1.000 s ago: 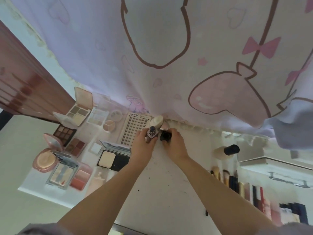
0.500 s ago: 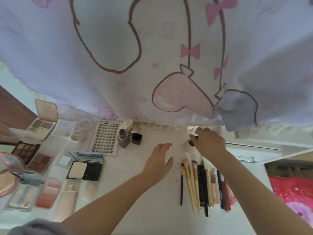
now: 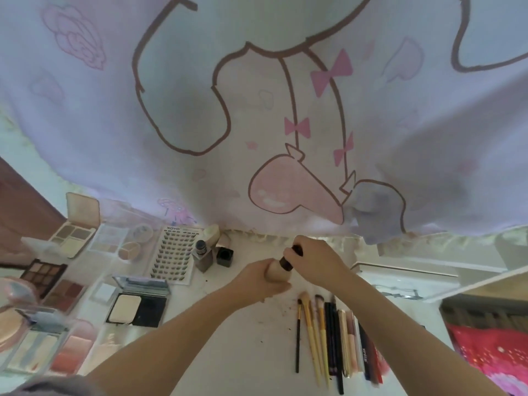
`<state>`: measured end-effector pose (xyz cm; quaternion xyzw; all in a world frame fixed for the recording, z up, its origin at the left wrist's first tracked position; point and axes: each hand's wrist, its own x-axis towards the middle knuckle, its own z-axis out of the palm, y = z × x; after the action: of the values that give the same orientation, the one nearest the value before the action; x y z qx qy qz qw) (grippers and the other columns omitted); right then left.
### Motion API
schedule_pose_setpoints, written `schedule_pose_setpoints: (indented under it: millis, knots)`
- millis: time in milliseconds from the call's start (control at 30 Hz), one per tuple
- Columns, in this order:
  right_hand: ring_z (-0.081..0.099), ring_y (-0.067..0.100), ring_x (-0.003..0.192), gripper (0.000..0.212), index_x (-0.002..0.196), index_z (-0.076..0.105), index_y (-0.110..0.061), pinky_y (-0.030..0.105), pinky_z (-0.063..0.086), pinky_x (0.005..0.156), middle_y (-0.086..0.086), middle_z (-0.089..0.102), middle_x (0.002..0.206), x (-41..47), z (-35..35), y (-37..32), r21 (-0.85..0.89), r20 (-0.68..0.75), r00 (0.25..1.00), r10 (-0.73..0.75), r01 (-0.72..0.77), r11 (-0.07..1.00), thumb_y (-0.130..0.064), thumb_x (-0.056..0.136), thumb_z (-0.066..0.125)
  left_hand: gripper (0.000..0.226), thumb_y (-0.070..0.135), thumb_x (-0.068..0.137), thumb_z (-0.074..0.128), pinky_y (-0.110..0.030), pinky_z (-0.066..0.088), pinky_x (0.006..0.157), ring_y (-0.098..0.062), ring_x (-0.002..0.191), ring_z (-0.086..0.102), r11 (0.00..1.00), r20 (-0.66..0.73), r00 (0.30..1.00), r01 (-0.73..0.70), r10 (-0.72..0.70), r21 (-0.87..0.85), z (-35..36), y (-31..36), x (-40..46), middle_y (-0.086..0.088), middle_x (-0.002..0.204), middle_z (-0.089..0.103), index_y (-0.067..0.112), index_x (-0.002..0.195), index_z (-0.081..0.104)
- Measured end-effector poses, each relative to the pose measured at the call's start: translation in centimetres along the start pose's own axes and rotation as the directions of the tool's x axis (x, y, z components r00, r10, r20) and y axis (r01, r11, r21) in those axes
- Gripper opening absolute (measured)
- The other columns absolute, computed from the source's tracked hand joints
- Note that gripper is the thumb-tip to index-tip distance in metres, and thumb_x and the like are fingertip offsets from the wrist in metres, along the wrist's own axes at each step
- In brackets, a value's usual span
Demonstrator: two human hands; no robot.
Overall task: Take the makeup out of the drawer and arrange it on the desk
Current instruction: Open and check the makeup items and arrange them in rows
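Your left hand point(image 3: 258, 281) is wrapped around the body of a beige foundation bottle point(image 3: 278, 274), a smooth rounded cylinder, while your right hand point(image 3: 315, 260) curls over its dark cap point(image 3: 287, 260). You hold the bottle tilted between both hands, just above the white desk point(image 3: 243, 352), whose matte surface is speckled with dark crumbs near your wrists.

Below your right hand lies a row of long, thin brushes and pencils point(image 3: 331, 338), side by side: one black-handled brush, about three with pale yellow handles, then several dark and pink sticks whose count blurs at the far end.

Just left of your left hand stand two small square bottles: a greyish open bottle point(image 3: 203, 257) and a black square cap or pot point(image 3: 225, 257), with a cream tube point(image 3: 211, 232) leaning behind them. Farther left is a flat lash card point(image 3: 173, 257) printed with rows of lashes, then a black hinged powder compact point(image 3: 137, 305) lying open. Beyond that are several open palettes point(image 3: 57, 281) in brown, beige and coral, glossy plastic, partly blurred.

A soft lilac curtain point(image 3: 285, 110) with cartoon outlines and four pink bows hangs beyond your hands.
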<state>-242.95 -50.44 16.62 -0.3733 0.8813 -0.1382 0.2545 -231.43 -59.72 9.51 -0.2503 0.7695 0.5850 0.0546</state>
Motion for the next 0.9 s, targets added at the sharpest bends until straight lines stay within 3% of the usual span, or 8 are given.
schedule_pose_setpoints:
  millis: [133, 233, 333, 433, 567, 700, 833, 900]
  knots:
    - [0.039, 0.015, 0.052, 0.047, 0.064, 0.045, -0.015, 0.027, 0.034, 0.052, 0.000, 0.044, 0.060, -0.7, -0.6, -3.7, -0.068, -0.025, 1.000, 0.011, -0.013, 0.998, -0.047, 0.096, 0.034, 0.024, 0.039, 0.080, 0.070, -0.013, 0.040, 0.052, -0.002, 0.062, 0.052, 0.985, -0.080, 0.994, -0.068, 0.081, 0.157, -2.8, 2.3, -3.7, 0.012, 0.076, 0.056, 0.025, 0.094, 0.055]
    - [0.036, 0.015, 0.050, 0.043, 0.062, 0.044, -0.014, 0.026, 0.032, 0.050, 0.002, 0.043, 0.059, -2.3, -1.1, -5.7, 0.047, -0.110, 0.991, -0.072, 0.077, 0.996, -0.038, 0.098, 0.037, 0.017, 0.034, 0.083, 0.068, -0.019, 0.042, 0.048, -0.006, 0.054, 0.054, 0.995, -0.019, 0.996, -0.088, 0.089, 0.053, -4.7, 4.0, -6.4, 0.003, 0.070, 0.062, 0.025, 0.088, 0.055]
    - [0.031, 0.013, 0.049, 0.037, 0.059, 0.039, -0.016, 0.026, 0.029, 0.049, 0.000, 0.039, 0.056, -4.6, -1.6, -7.5, 0.180, -0.208, 0.957, -0.202, 0.240, 0.954, -0.025, 0.095, 0.042, 0.013, 0.024, 0.089, 0.062, -0.024, 0.038, 0.046, -0.012, 0.052, 0.053, 0.986, 0.166, 0.978, -0.102, 0.124, -0.132, -6.9, 5.1, -9.2, -0.005, 0.069, 0.062, 0.016, 0.086, 0.053]
    - [0.034, 0.013, 0.052, 0.030, 0.067, 0.047, -0.012, 0.027, 0.033, 0.052, 0.000, 0.043, 0.058, -6.2, -2.1, -9.2, 0.125, -0.250, 0.902, -0.352, 0.391, 0.912, -0.022, 0.095, 0.043, 0.013, 0.020, 0.091, 0.057, -0.021, 0.036, 0.043, -0.017, 0.054, 0.053, 0.954, 0.274, 0.944, -0.106, 0.185, -0.279, -8.6, 5.6, -11.7, -0.008, 0.070, 0.060, 0.012, 0.088, 0.049]
    - [0.053, 0.011, 0.058, 0.022, 0.097, 0.054, -0.017, 0.025, 0.044, 0.052, -0.003, 0.059, 0.070, -7.2, -3.3, -9.8, 0.173, -0.103, 0.915, -0.390, 0.403, 0.899, -0.034, 0.098, 0.041, 0.011, 0.024, 0.090, 0.061, -0.021, 0.039, 0.044, -0.016, 0.056, 0.054, 0.986, 0.187, 0.970, -0.142, 0.155, -0.082, -10.3, 5.6, -13.2, -0.006, 0.070, 0.062, 0.016, 0.088, 0.053]
    - [0.040, 0.004, 0.035, 0.048, 0.078, 0.057, -0.014, 0.019, 0.034, 0.047, -0.005, 0.047, 0.047, -7.7, -3.2, -10.5, 0.143, -0.023, 0.966, -0.258, 0.259, 0.955, -0.051, 0.096, 0.033, 0.018, 0.032, 0.083, 0.068, -0.021, 0.040, 0.043, -0.012, 0.053, 0.055, 0.982, 0.054, 0.987, -0.156, 0.151, 0.108, -10.5, 5.3, -14.1, 0.000, 0.067, 0.063, 0.024, 0.093, 0.055]
    - [0.058, 0.009, 0.066, 0.011, 0.097, 0.056, -0.025, 0.017, 0.045, 0.055, -0.004, 0.063, 0.080, -8.7, -4.6, -10.7, 0.262, 0.114, 0.919, -0.376, 0.338, 0.904, -0.030, 0.097, 0.046, 0.031, 0.038, 0.082, 0.068, -0.023, 0.040, 0.045, -0.011, 0.052, 0.056, 0.979, 0.026, 0.988, -0.152, 0.149, 0.135, -11.0, 5.4, -15.1, 0.001, 0.069, 0.064, 0.021, 0.105, 0.055]
    - [0.066, 0.010, 0.083, 0.012, 0.105, 0.054, -0.030, 0.019, 0.051, 0.061, -0.005, 0.067, 0.097, -9.4, -5.5, -10.7, 0.368, 0.188, 0.907, -0.376, 0.290, 0.884, -0.032, 0.097, 0.046, 0.034, 0.039, 0.082, 0.068, -0.025, 0.044, 0.050, -0.011, 0.053, 0.057, 0.976, 0.011, 0.988, -0.155, 0.155, 0.151, -11.4, 5.4, -15.3, 0.001, 0.069, 0.064, 0.024, 0.109, 0.055]
